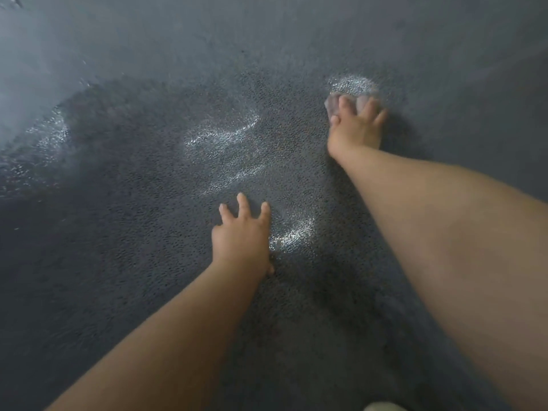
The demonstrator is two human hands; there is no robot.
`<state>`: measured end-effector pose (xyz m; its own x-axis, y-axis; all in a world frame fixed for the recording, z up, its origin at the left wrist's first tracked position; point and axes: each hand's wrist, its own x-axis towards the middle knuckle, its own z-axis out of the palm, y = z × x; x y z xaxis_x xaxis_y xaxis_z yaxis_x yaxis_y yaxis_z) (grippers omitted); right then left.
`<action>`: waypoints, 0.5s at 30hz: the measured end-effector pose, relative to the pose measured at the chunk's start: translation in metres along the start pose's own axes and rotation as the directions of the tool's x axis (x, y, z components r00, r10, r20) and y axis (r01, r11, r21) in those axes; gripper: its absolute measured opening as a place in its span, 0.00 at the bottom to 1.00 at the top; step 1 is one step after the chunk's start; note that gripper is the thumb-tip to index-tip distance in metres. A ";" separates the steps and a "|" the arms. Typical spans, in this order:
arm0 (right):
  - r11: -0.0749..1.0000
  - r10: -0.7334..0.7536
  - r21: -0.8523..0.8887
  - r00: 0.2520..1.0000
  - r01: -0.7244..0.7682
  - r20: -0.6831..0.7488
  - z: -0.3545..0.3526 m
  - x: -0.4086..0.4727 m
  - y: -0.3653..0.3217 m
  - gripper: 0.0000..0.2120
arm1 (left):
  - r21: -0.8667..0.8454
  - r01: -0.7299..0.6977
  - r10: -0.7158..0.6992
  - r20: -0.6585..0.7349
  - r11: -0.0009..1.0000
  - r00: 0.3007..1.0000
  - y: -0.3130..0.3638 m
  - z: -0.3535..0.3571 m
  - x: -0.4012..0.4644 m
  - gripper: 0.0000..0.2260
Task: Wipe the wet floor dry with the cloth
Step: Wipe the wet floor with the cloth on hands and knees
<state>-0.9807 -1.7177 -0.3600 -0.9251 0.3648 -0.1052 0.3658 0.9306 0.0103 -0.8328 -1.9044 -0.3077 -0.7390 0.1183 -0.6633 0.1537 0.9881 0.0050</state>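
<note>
Cloth [345, 103] under right hand [354, 126], floor [148, 262]

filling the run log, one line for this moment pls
right hand presses cloth on floor | left hand flat, braced | wet streaks remain

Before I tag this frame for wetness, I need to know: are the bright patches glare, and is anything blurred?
Head view: the bright streaks on the dark floor read as light glinting off water; the right hand and the cloth under it look motion-blurred; the left hand is sharper; the upper left is hazy.
</note>
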 end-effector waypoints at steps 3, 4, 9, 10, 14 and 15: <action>0.976 -0.141 0.167 0.990 0.141 -0.011 0.008 -0.007 -0.033 0.19 | 0.009 0.003 -0.003 0.009 1.000 1.000 0.004 0.000 0.005 0.50; 0.951 -0.253 0.180 0.967 0.252 -0.018 0.007 -0.010 -0.045 0.19 | 0.015 -0.003 0.003 0.009 1.000 1.000 0.004 -0.001 0.006 0.51; 0.803 -0.594 0.129 0.798 0.582 0.100 -0.002 0.000 -0.060 0.23 | 0.019 -0.006 0.005 0.036 1.000 0.999 0.006 -0.001 0.008 0.51; 0.810 -0.586 0.089 0.802 0.579 0.116 -0.004 0.005 -0.053 0.24 | 0.020 -0.008 0.007 0.040 1.000 0.999 0.005 -0.001 0.008 0.51; 0.943 -0.329 0.080 0.937 0.322 0.118 -0.011 0.029 -0.011 0.27 | 0.029 -0.024 0.022 0.039 0.999 0.999 0.002 0.000 0.009 0.51; 0.968 -0.247 0.074 0.962 0.240 0.112 -0.012 0.035 0.004 0.27 | 0.033 -0.028 0.026 0.037 0.999 0.999 0.002 0.000 0.008 0.51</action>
<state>-1.0128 -1.7013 -0.3521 -0.9696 0.1177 -0.2147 0.1393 0.9863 -0.0886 -0.8387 -1.9018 -0.3134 -0.7097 0.1407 -0.6903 0.1957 0.9807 -0.0014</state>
